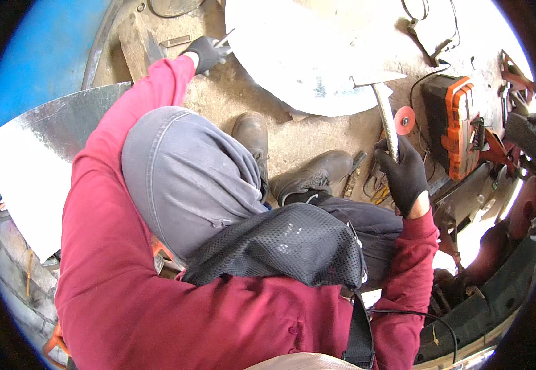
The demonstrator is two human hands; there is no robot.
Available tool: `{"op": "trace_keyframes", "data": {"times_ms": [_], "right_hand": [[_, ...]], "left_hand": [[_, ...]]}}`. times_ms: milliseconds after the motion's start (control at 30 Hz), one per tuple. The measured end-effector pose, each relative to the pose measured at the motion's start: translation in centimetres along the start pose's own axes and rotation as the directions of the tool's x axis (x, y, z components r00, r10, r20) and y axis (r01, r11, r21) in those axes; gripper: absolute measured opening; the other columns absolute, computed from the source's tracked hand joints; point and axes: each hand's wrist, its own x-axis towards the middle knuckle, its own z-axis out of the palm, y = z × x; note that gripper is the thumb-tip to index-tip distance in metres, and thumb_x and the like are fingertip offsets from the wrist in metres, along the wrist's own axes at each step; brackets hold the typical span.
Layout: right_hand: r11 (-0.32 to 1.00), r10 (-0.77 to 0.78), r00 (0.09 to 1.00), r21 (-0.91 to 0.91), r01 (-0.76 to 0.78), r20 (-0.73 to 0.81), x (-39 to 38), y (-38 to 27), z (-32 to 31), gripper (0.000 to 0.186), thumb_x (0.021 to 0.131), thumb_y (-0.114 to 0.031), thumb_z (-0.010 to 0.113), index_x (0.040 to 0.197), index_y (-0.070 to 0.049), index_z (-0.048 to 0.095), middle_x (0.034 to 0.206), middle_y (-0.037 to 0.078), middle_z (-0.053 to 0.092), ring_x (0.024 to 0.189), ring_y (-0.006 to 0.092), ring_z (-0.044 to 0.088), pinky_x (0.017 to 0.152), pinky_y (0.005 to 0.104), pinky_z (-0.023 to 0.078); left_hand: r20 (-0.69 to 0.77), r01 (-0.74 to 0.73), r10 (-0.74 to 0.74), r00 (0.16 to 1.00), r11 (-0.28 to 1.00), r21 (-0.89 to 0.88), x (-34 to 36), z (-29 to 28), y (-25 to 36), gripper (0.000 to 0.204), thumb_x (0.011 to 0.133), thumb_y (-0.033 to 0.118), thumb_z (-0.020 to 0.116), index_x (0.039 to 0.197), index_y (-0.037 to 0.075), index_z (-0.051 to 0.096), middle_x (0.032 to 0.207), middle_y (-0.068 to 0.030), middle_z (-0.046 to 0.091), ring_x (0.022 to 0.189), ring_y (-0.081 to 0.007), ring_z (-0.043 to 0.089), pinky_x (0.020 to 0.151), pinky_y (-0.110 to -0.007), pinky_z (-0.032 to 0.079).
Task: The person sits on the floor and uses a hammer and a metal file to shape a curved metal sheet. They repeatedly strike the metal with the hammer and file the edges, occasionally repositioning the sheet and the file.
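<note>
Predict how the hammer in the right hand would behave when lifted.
The hammer is probably head-heavy: its long head sits at the handle's far end. It looks stiff; the handle projects without sagging. Slipping seems unlikely, as the gloved right hand wraps the handle.

Hammer head [377, 79] is mtl; rnd sheet [298, 58] glossy mtl; flr [218, 95] rough.

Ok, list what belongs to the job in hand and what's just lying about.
In use, it seems:
hammer, in the right hand
thin rod, in the left hand
pale round-edged sheet, by both tools

Lying about, apparently:
orange-and-black toolbox
red disc
wooden plank
</note>
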Motion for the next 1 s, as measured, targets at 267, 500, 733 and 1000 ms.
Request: {"op": "trace_keyframes", "data": {"times_ms": [267, 500, 733, 1000], "right_hand": [[0.998, -0.058, 0.995, -0.036, 0.055, -0.077, 1.2, -1.0, 0.6, 0.024, 0.097, -0.019, 0.07, 0.109, 0.002, 0.068, 0.093, 0.018, 0.071, 0.087, 0.0273, 0.069, 0.084, 0.0387, 0.052], [0.983, -0.171, 0.977, -0.088, 0.161, -0.13, 0.4, -2.4, 0.0, 0.023, 0.097, -0.019, 0.07, 0.109, 0.001, 0.069, 0.095, 0.019, 0.071, 0.09, 0.0283, 0.071, 0.084, 0.0389, 0.053], [0.991, -0.129, 0.977, -0.05, 0.122, -0.172, 0.7, -1.0, 0.4, 0.026, 0.096, -0.019, 0.069, 0.113, 0.0, 0.068, 0.097, 0.023, 0.072, 0.093, 0.0372, 0.072, 0.084, 0.0414, 0.054], [0.994, -0.055, 0.991, -0.105, 0.043, -0.123, 1.8, 2.4, 1.3, 0.021, 0.096, -0.017, 0.069, 0.106, 0.001, 0.067, 0.09, 0.017, 0.07, 0.081, 0.0264, 0.067, 0.079, 0.0381, 0.052]], "left_hand": [[0.018, -0.062, 0.062, 0.998, 0.998, 0.011, -6.1, -8.2, 2.0, 0.048, 0.1, 0.043, 0.072, 0.117, -0.001, 0.067, 0.09, -0.0108, 0.075, 0.045, -0.0099, 0.051, 0.043, -0.028, 0.048], [-0.039, -0.011, 0.009, 0.999, 0.998, -0.059, -7.1, -6.2, 2.3, 0.05, 0.102, 0.044, 0.069, 0.126, 0.001, 0.064, 0.099, -0.0119, 0.077, 0.068, -0.0137, 0.066, 0.056, -0.031, 0.058], [0.03, 0.218, -0.23, 0.973, 0.861, -0.459, 0.6, 1.7, -2.7, 0.074, 0.104, 0.053, 0.064, 0.151, -0.002, 0.048, 0.137, -0.0081, 0.073, 0.079, -0.0275, 0.078, 0.058, -0.031, 0.061], [0.002, -0.09, 0.093, 0.996, 0.949, 0.302, 5.8, 9.4, -3.4, 0.079, 0.092, 0.033, 0.082, 0.158, 0.013, 0.042, 0.099, -0.0072, 0.077, 0.091, -0.0221, 0.073, 0.085, -0.037, 0.06]]}}
